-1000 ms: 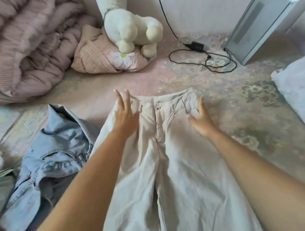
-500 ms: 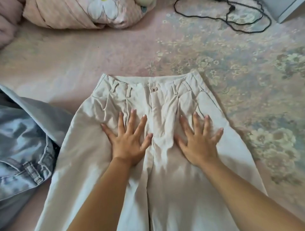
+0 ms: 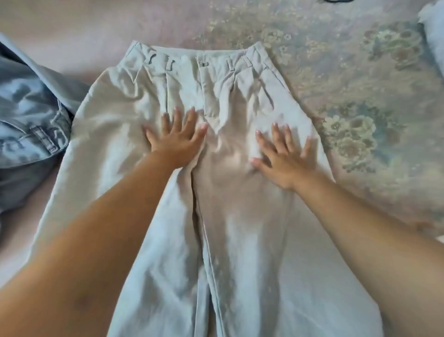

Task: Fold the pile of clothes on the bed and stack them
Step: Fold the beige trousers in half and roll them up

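Observation:
A pair of pale beige trousers [image 3: 240,228] lies spread flat on the bed, waistband at the far end, both legs running toward me and out of the bottom of the view. My left hand [image 3: 176,138] presses flat on the left thigh just below the fly, fingers spread. On the right thigh rests my right hand [image 3: 283,154], also flat with fingers apart, close to the trousers' right edge. Neither hand holds any cloth. Crumpled light blue jeans [image 3: 28,125] lie to the left, their edge touching the trousers' left hip.
The bed sheet [image 3: 360,96] is pink with a faded floral print and stretches to the right and far side. A white fluffy item [image 3: 433,36] shows at the top right corner. A bit of black cable [image 3: 336,1] peeks at the top edge.
Both hands slid down from the waistband along the trouser thighs toward me, and the right hand moved outward to the right. The view tilted further down, so the pillow and toy left the frame.

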The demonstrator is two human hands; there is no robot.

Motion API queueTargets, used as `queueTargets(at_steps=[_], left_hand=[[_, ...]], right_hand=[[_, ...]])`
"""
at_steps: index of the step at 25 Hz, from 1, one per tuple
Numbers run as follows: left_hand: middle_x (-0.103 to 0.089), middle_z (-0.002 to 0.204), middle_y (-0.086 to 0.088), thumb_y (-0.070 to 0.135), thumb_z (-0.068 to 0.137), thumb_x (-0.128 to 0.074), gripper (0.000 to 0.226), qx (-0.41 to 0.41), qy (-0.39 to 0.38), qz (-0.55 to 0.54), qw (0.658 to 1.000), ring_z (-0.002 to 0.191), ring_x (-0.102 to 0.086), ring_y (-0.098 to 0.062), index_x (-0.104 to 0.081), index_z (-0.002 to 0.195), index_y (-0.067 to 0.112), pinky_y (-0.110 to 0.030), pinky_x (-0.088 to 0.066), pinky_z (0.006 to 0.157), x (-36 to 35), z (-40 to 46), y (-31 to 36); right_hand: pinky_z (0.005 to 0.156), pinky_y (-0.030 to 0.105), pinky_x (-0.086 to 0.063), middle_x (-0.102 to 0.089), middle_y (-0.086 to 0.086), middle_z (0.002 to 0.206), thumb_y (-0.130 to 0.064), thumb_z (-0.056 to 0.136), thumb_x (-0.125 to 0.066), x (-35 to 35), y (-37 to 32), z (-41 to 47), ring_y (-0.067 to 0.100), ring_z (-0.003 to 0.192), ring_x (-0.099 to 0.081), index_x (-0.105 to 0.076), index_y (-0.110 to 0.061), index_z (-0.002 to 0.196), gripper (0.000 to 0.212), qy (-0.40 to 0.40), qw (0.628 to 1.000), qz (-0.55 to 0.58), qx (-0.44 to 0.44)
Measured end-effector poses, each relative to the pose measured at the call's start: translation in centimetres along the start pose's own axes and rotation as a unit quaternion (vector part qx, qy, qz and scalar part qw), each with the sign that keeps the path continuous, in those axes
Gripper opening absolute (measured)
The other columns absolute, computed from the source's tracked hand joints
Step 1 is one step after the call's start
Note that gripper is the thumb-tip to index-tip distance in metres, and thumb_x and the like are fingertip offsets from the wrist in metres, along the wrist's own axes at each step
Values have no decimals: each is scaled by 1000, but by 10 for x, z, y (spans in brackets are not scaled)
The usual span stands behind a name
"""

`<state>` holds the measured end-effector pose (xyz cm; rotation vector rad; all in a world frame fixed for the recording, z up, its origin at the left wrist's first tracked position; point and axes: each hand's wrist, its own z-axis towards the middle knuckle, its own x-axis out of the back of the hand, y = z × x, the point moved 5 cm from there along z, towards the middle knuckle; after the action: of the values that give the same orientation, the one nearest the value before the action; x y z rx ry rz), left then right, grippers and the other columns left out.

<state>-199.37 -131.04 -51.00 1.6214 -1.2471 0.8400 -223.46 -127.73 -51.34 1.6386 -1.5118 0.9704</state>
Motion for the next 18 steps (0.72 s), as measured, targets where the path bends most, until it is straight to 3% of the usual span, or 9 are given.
queueTargets(at_steps=[2, 4, 6, 8, 10, 13, 15, 18], left_hand=[[20, 158, 5, 71, 87, -5, 71, -87, 69, -11, 994, 146, 15, -22, 8, 149, 41, -63, 15, 106, -22, -82, 19], [2, 159, -3, 68, 88, -17, 72, -213, 108, 40, 970, 147, -2, -29, -13, 152, 33, -67, 4, 108, -69, -198, 46], [-22, 157, -10, 62, 90, -31, 68, -300, 130, 80, 941, 144, -21, -33, -32, 148, 28, -66, -8, 111, -126, -274, 50], [-26, 155, -11, 61, 90, -36, 67, -348, 87, 109, 927, 143, -25, -31, -34, 148, 27, -60, -9, 113, -172, -345, 54], [-25, 156, -13, 60, 91, -37, 68, -337, 64, 127, 931, 143, -25, -30, -34, 148, 25, -59, -16, 112, -203, -398, 57], [-26, 155, -15, 57, 90, -39, 69, -289, 25, 104, 951, 143, -25, -32, -35, 148, 19, -58, -25, 108, -218, -442, 65], [-28, 153, -18, 59, 89, -40, 71, -281, 15, 91, 955, 141, -28, -34, -38, 146, 16, -58, -25, 107, -224, -474, 72], [-26, 154, -19, 66, 85, -41, 83, -308, -11, 76, 948, 142, -27, -34, -34, 147, 11, -60, -23, 106, -237, -526, 82]], right_hand=[[105, 64, 18, 35, -4, 152, -65, 92, -11, -46, -1, -75, 17, 139, 33, 26, -42, 142, 66, 19, 1000, 14, -3], [107, 64, 14, 24, 0, 157, -60, 95, -13, -100, 3, -160, 17, 143, 24, 21, -36, 144, 64, 10, 1000, -14, 7], [109, 66, -2, -6, 9, 160, -57, 95, -18, -137, 10, -198, 22, 146, 0, -1, -28, 150, 65, 105, 994, -8, 32], [108, 64, -17, -24, 13, 156, -55, 96, -15, -164, 11, -248, 26, 144, -16, -17, -23, 150, 64, 140, 988, -30, 54], [108, 61, -21, -26, 13, 155, -53, 97, -16, -186, 11, -296, 27, 144, -20, -20, -21, 149, 61, 144, 985, -43, 81], [112, 55, -20, -30, 16, 153, -43, 96, -31, -202, 17, -349, 28, 142, -24, -26, -16, 148, 59, 185, 977, -25, 100], [113, 50, -14, -30, 19, 152, -38, 96, -32, -205, 34, -382, 31, 141, -24, -28, -12, 147, 57, 194, 978, 63, 28], [112, 48, -21, -30, 20, 151, -42, 95, -28, -220, 65, -423, 34, 139, -26, -30, -3, 146, 64, 159, 951, 242, -106]])
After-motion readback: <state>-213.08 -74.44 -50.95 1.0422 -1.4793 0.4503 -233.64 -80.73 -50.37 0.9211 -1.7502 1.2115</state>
